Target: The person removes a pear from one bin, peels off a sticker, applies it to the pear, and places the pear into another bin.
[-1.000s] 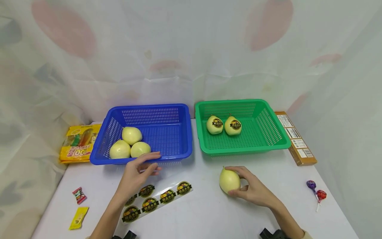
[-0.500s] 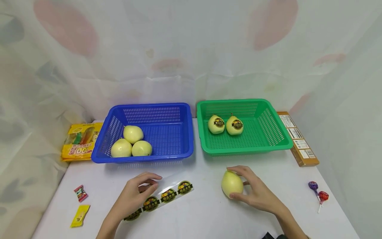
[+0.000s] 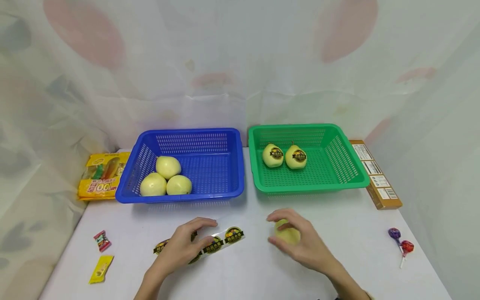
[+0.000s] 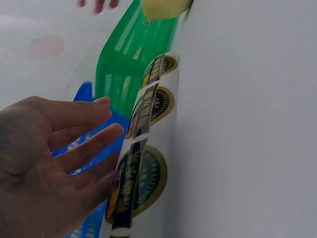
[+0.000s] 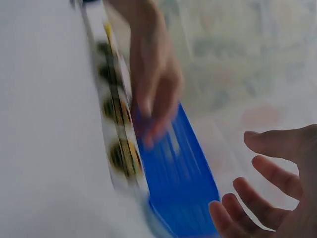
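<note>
Head view: right hand covers most of a pale yellow pear on the white table; only the fruit's top shows between the spread fingers, and whether they press it or hover just over it cannot be told. Left hand lies over the sticker sheet, hiding its middle labels; fingers loosely bent, tips on or just above the sheet. Behind, blue basket with three bare pears, green basket with two labelled pears. Left wrist view: sheet seen edge-on, lower end cut off; left hand beside it, fingers straight and slightly apart, gripping nothing; contact with the sheet unclear. Pear cut by the top edge. Right wrist view: blurred; right hand open, fingers apart and curved, empty; pear not visible. The left hand reaches down on the sheet, labels smeared.
</note>
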Motion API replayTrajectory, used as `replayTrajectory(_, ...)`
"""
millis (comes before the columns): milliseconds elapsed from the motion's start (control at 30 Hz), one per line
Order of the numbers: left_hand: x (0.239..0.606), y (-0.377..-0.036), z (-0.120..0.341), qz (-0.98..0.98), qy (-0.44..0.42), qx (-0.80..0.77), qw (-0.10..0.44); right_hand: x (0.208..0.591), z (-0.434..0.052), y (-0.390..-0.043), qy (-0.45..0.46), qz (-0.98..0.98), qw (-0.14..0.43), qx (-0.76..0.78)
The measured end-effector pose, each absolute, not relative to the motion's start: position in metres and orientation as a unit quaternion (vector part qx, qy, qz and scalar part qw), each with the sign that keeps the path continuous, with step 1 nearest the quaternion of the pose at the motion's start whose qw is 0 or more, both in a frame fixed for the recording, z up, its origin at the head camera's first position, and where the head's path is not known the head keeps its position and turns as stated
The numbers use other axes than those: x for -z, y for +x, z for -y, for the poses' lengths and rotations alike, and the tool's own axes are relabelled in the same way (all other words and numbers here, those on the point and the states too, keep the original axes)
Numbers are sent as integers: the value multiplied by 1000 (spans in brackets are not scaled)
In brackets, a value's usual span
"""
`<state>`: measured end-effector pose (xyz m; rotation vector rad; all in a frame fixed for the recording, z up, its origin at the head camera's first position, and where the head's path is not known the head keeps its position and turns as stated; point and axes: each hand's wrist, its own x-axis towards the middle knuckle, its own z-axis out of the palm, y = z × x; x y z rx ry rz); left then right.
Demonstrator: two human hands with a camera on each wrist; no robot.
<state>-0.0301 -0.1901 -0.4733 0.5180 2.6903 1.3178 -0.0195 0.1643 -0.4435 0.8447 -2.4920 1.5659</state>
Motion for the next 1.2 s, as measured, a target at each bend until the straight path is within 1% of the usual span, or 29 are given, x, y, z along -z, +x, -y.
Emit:
replayTrajectory(67,476,-31,184,-887,188,-418,49,447,-142,-19,302,782,-15,-545)
replayTrajectory(133,479,-32,179,-893,197,-402,40,454,-121,-21,306,773,-68,-551)
replayTrajectory(167,480,-32,177,-896,198,-395,35,458,-112,-23,301,779,-86,-544)
replayTrajectory(233,482,-32,176,-900,196,-387,31,467,-97,-28,292,799,-100,-516)
replayTrajectory(333,484,-32,176,-900,194,-388,44,480,-82,-35,282,836,-93,-462)
replayTrajectory(467,485,-31,178,-898,199,-388,66,490,-74,-39,285,865,-87,-404)
replayTrajectory(633,486,-30,179,-893,208,-391,77,494,-78,-37,281,884,-86,-364)
replayTrajectory(833,485,-29,178,-887,203,-404,95,494,-84,-36,290,890,-50,-348)
replayTrajectory(1067,482,-27,174,-877,234,-405,106,496,-88,-27,300,885,-91,-344)
replayTrajectory(1200,483,-26,174,-877,246,-399,108,499,-89,-25,311,880,-74,-352)
